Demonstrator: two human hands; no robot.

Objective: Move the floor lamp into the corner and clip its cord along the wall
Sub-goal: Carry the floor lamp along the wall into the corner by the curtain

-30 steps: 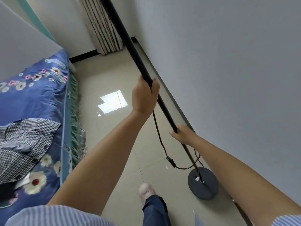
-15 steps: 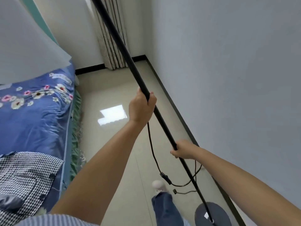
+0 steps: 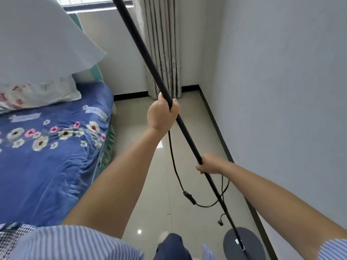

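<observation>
The floor lamp has a thin black pole (image 3: 142, 51) running from the top of the frame down to a round dark base (image 3: 249, 241) at the bottom right, beside the wall. My left hand (image 3: 161, 113) is shut around the pole high up. My right hand (image 3: 208, 164) grips the pole lower down. The black cord (image 3: 173, 162) hangs in a loop from under my left hand, carries an inline switch (image 3: 189, 197), and loops back to the pole above the base. The room corner (image 3: 197, 89) lies ahead. The lamp head is out of view.
A bed with a blue floral cover (image 3: 56, 156) and a pillow (image 3: 37, 92) fills the left. A patterned curtain (image 3: 161, 44) hangs in front of the corner. The grey wall (image 3: 281, 91) with its dark baseboard runs along the right. Beige tile floor (image 3: 193, 128) stretches between bed and wall.
I have stepped forward along the wall; the corner, curtain and pillow are nearer and higher in view. Both hands keep their grip on the pole, and the base has come along at my feet.
</observation>
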